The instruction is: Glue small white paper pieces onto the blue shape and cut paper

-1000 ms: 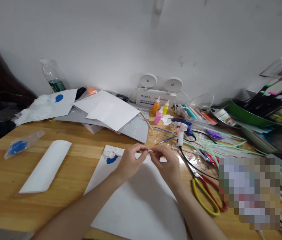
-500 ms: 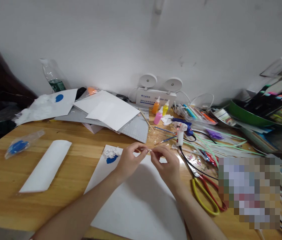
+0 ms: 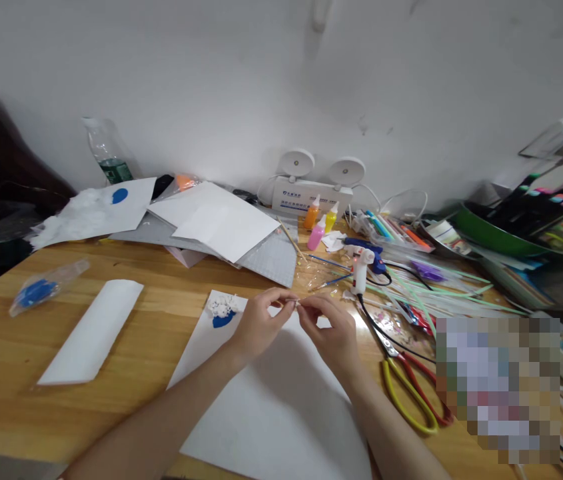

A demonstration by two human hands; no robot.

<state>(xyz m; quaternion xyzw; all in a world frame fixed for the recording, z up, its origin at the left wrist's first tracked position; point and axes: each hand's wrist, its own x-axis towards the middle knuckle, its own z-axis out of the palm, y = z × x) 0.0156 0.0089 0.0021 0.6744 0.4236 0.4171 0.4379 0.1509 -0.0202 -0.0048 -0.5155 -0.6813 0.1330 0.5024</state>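
Over smooth paper, left hand and right hand pinch tiny white scrap.

Left hand and right hand on white scrap

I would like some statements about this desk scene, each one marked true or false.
1. The left hand and right hand pinch one white piece between them. True.
2. The scissors lie left of the hands. False: they lie to the right.
3. The glue gun stands upright. True.
4. The sheet under the hands is blue all over. False: it is white with one small blue spot.
5. A bag with blue contents lies far left. True.
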